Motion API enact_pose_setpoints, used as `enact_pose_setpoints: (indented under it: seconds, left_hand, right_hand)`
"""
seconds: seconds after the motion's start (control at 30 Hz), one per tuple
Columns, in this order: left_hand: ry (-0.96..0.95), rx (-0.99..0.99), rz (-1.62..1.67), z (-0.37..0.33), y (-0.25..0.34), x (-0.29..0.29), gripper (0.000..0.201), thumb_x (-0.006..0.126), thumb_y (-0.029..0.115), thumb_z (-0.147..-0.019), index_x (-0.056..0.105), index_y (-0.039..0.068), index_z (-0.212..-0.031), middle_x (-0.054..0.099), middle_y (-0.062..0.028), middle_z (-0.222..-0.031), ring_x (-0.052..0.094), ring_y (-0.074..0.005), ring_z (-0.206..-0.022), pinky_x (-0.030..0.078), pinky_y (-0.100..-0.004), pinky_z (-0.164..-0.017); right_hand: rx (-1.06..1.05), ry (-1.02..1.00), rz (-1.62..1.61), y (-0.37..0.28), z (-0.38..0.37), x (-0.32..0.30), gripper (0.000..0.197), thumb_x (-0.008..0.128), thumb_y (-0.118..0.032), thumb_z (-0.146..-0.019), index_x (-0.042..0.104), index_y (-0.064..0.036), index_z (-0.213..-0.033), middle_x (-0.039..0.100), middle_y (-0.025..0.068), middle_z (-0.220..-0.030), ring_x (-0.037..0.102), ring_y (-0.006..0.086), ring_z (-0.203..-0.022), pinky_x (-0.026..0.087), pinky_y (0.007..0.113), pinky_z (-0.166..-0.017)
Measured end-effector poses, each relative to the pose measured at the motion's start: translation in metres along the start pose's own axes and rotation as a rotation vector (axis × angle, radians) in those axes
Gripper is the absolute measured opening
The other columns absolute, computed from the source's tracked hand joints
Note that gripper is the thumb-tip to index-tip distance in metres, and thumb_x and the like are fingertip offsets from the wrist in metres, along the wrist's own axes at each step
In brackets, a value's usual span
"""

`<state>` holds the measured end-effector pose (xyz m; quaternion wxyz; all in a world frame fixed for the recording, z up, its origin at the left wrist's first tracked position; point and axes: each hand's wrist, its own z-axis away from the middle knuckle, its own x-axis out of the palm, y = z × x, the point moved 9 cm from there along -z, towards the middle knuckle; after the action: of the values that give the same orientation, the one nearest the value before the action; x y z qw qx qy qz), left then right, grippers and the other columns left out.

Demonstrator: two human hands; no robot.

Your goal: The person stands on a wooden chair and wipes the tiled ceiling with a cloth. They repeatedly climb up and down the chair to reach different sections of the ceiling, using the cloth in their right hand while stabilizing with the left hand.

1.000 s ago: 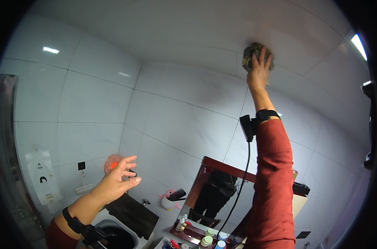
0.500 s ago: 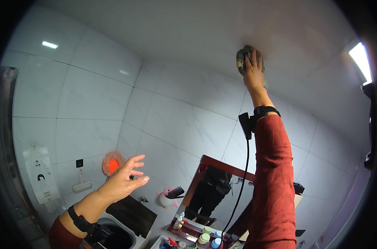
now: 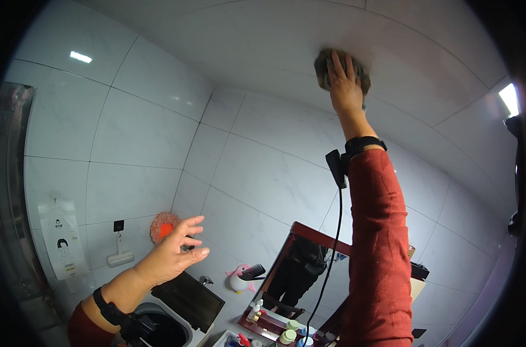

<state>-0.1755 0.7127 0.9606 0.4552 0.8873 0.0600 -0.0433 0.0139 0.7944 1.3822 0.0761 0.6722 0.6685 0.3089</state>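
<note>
Leftward relative to the mirror (image 3: 297, 277), the bunched grey-green cloth (image 3: 323, 69) has slid since the earlier frame; it lies against the ceiling (image 3: 245, 46) above that mirror, held there under the spread fingers of the right hand (image 3: 347, 89). Left of the mirror, the left hand (image 3: 167, 254) has its fingers parted and relaxed, beyond a white-and-pink holder (image 3: 238, 283) with a black comb (image 3: 252, 271).
</note>
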Motion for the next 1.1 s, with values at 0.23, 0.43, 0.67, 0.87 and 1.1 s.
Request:
enact_pose_setpoints:
  seconds: [0.23,0.43,0.67,0.87,1.1]
  left_hand:
    - [0.044,-0.038,0.005,0.004,-0.009,-0.021,0.068,0.064,0.022,-0.091,0.027,0.009,-0.145,0.04,-0.0207,-0.138,0.049,-0.0256,-0.118,0.043,-0.0375,-0.096]
    - [0.042,-0.088,0.043,0.013,-0.037,-0.016,0.07,0.066,0.029,-0.09,0.027,0.009,-0.145,0.04,-0.0225,-0.14,0.051,-0.0268,-0.118,0.045,-0.0399,-0.095]
    - [0.029,-0.293,0.242,0.033,-0.081,0.007,0.081,0.07,0.027,-0.087,0.02,0.008,-0.148,0.032,-0.0239,-0.144,0.042,-0.029,-0.126,0.043,-0.0396,-0.099]
    - [0.126,-0.542,0.482,0.073,-0.178,0.071,0.103,0.074,0.037,-0.082,-0.001,0.025,-0.152,0.004,-0.0176,-0.157,0.018,-0.0343,-0.142,0.035,-0.0595,-0.099]
    - [0.508,-0.761,1.257,0.164,-0.315,0.156,0.031,0.059,0.022,-0.092,0.055,0.007,-0.119,0.062,-0.0084,-0.112,0.062,-0.0247,-0.099,0.051,-0.0412,-0.088]
  right_hand:
    - [0.14,0.151,-0.098,0.01,0.008,0.002,0.054,0.049,0.004,-0.082,0.053,-0.0137,-0.134,0.023,0.0031,-0.155,0.02,0.0378,-0.142,0.039,0.049,-0.103]
    - [0.118,-0.093,0.036,0.038,0.031,0.031,0.055,0.046,0.003,-0.085,0.047,-0.014,-0.137,0.017,0.0026,-0.157,0.025,0.0342,-0.14,0.04,0.048,-0.103]
    - [0.864,-0.972,-1.319,-0.072,0.229,0.104,0.038,0.048,-0.002,-0.084,0.064,-0.0089,-0.117,0.064,0.0086,-0.075,0.061,0.0201,-0.051,0.044,0.035,-0.036]
    - [0.783,-1.422,-2.112,-0.287,0.4,-0.051,0.064,0.052,0.006,-0.073,0.053,-0.0114,-0.134,0.065,0.0023,-0.11,0.06,0.0098,-0.085,0.051,0.026,-0.075]
    - [0.474,-1.588,-2.669,-0.371,0.548,-0.227,0.084,0.062,-0.011,-0.089,0.008,-0.0134,-0.153,0.017,0.0075,-0.158,0.031,0.0206,-0.138,0.03,0.03,-0.108]
